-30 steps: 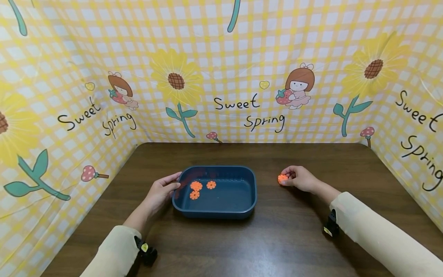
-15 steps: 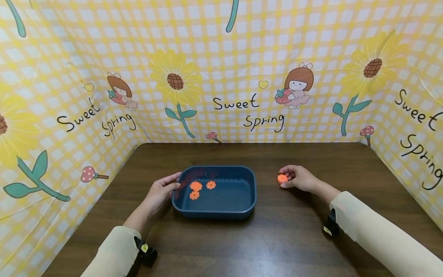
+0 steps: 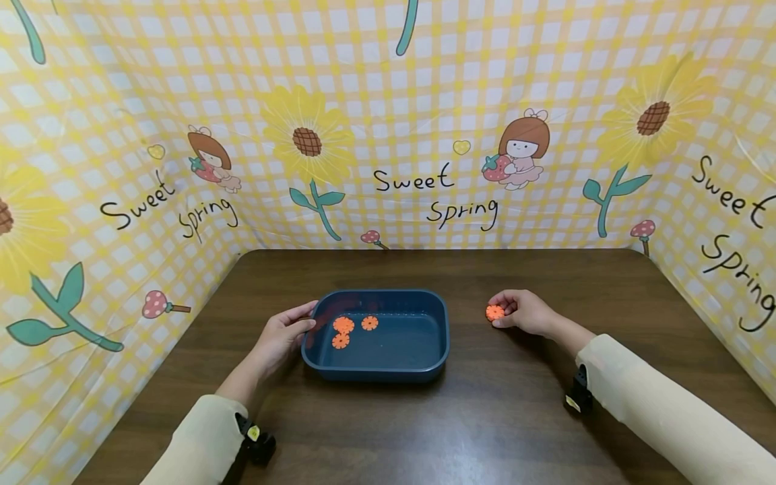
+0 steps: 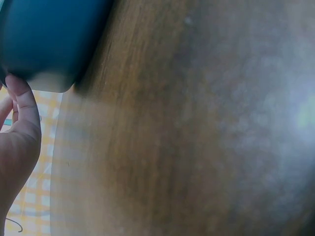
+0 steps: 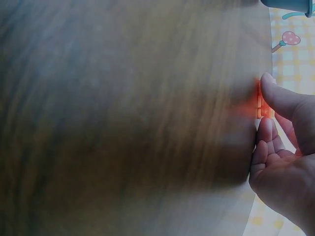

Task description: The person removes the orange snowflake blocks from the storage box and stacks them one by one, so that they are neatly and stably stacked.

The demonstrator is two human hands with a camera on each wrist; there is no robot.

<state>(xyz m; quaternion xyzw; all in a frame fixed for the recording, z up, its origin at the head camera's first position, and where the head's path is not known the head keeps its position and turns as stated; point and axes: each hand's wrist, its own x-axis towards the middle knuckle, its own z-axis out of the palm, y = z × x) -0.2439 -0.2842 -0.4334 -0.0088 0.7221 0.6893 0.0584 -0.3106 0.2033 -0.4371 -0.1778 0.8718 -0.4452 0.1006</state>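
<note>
While the right hand [image 3: 527,313] pinches an orange disc [image 3: 494,312] between thumb and fingers at right of centre, the left hand [image 3: 281,338] grips the left end of the blue tray [image 3: 376,370], thumb and fingers nearly closed. The held disc is outside the tray, well apart from its right wall; whether it touches the table [image 3: 485,431] cannot be told. Loose orange pieces [image 3: 341,341] lie in the tray's left half.

Risks, as judged: the disc is small and partly covered by the fingers, so an uneven pinch could let it slip onto the table. The tray is held at one end only; a tug there could slide or tilt it and shift the loose pieces.

Writing: the checked cloth [image 3: 394,81] reads "Sweet Spring" in black script at left, centre and right. Yellow marks on the black wrist devices [image 3: 261,447] are too small to read. No brand is legible.
</note>
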